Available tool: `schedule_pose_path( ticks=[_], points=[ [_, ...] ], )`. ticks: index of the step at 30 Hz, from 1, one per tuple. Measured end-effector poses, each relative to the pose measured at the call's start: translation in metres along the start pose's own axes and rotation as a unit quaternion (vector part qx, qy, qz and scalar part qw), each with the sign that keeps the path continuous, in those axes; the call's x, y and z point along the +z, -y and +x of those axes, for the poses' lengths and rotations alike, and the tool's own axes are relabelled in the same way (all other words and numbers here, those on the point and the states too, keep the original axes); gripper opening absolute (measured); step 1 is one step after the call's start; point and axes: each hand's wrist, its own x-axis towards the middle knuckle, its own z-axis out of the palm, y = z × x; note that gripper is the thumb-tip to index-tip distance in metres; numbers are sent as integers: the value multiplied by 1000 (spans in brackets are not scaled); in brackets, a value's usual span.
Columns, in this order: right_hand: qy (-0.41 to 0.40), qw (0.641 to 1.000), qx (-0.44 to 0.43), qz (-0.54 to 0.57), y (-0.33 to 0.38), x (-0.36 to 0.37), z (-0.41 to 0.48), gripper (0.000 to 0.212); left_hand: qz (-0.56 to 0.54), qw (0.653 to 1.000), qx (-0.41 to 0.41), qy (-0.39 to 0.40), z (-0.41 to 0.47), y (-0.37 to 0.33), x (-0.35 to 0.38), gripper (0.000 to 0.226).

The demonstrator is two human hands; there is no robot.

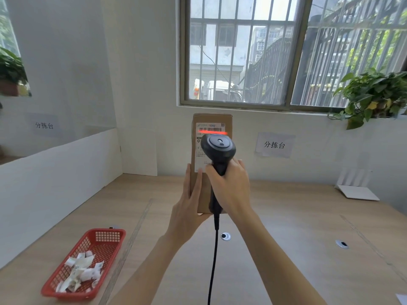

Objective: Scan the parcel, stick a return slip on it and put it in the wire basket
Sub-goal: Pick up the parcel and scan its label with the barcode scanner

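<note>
A tall brown cardboard parcel (pixel 212 119) is held upright above the desk, its white shipping label facing me. My left hand (pixel 190 199) grips its lower left side. My right hand (pixel 229 186) holds a black corded barcode scanner (pixel 220 148) right in front of the label. A red scan line (pixel 212 130) falls across the barcode near the label's top. The lower part of the label is hidden behind the scanner and my fingers. No wire basket is in view.
A red plastic basket (pixel 105 235) with several crumpled paper slips (pixel 81 271) sits at the front left of the wooden desk (pixel 297 249). White partition boards (pixel 55 172) line the left side. A white stand (pixel 356 190) is at the right, a potted plant (pixel 372 93) on the sill.
</note>
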Motion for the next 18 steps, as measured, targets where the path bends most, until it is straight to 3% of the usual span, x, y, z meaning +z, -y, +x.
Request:
schedule_pose_path(
  ticks=[4, 18],
  points=[
    [4, 1000, -5, 6, 0, -2, -1, 17, 4, 1000, 8, -2, -2, -3, -1, 114],
    [-2, 1000, -13, 18, -6, -5, -1, 22, 9, 1000, 5, -2, -6, 2, 0, 111]
  ],
)
